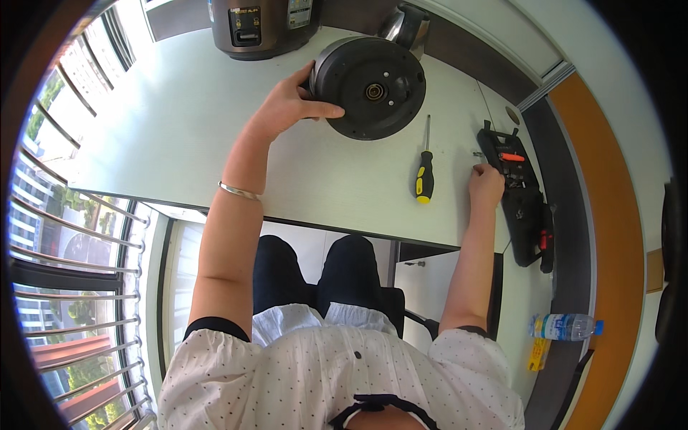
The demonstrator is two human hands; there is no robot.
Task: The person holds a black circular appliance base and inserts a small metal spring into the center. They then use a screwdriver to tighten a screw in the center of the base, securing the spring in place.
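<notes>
the left hand [287,107] gripped the round black plastic kettle base [369,86] at its nine o'clock rim; the right hand's [486,183] fingertips pinched at small screws [477,153] lying at twelve o'clock, the yellow-handled screwdriver [424,172] at nine.

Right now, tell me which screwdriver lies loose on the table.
The yellow-and-black screwdriver, lying alone between the hands. The orange-handled tool sits inside the black case.

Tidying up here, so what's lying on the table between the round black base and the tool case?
In the head view, a screwdriver with a yellow-and-black handle lies between the base and the tool case.
</notes>
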